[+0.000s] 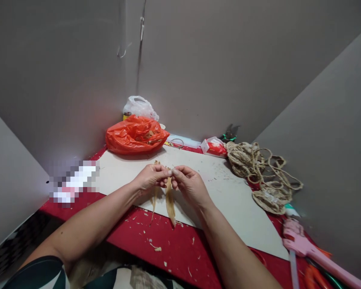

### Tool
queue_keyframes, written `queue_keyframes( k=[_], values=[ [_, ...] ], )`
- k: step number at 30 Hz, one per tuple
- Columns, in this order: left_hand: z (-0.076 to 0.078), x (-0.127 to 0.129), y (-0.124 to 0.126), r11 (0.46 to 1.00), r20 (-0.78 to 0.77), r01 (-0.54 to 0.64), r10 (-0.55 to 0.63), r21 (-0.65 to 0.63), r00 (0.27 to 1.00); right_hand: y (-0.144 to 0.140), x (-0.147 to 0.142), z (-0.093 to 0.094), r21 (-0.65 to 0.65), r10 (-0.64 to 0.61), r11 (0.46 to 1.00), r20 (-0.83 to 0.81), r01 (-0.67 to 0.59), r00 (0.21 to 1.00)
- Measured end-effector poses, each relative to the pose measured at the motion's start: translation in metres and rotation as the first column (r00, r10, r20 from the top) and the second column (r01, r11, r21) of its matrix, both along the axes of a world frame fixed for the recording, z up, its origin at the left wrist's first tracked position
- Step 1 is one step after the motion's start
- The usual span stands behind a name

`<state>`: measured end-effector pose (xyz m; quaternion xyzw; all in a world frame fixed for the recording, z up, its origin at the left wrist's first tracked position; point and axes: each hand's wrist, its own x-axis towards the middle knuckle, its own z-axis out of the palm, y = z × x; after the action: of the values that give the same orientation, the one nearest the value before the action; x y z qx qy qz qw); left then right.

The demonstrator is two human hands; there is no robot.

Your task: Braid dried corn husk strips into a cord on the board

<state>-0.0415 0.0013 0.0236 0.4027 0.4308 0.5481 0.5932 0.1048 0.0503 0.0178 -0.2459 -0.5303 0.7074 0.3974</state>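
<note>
Over a white board (228,200), my left hand (152,176) and my right hand (188,182) meet, thumbs against forefingers. Both are closed in a pinch on a dry, yellowish-tan husk strip (170,200), which hangs down between them toward the board's front edge. A second, thinner tan strip (154,204) dangles below my left hand. The fingers hide the upper ends of the strips, so how they join there cannot be made out.
An orange plastic bag (135,136) with dry brown material sits at the back left, a white bag (140,107) behind it. Rope coils (243,160), a red tissue pack (214,147) and pliers (231,132) lie right. A pink glue gun (303,241) rests front right. Scraps litter the red cloth (156,241).
</note>
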Motion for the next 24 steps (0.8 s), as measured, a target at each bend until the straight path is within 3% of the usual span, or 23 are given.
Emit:
queue_keyframes(
  k=[6,13,18,24],
  values=[
    [0.002,0.001,-0.003,1.000,0.001,-0.020,0.020,-0.006,1.000,0.003,0.002,-0.006,-0.016,0.035,0.999,0.043,-0.034,0.998],
    [0.003,-0.006,-0.001,0.988,0.085,0.134,-0.128,-0.077,0.988,0.000,0.002,0.002,0.007,0.094,0.995,0.092,-0.095,0.991],
    [0.002,-0.007,0.001,0.981,0.107,0.175,-0.166,-0.080,0.980,0.000,0.006,0.006,0.070,0.128,0.988,0.098,-0.135,0.987],
    [-0.002,-0.005,0.002,0.984,0.087,0.156,-0.148,-0.088,0.985,0.004,0.008,0.005,-0.012,0.197,0.980,0.073,-0.197,0.978]
  ],
)
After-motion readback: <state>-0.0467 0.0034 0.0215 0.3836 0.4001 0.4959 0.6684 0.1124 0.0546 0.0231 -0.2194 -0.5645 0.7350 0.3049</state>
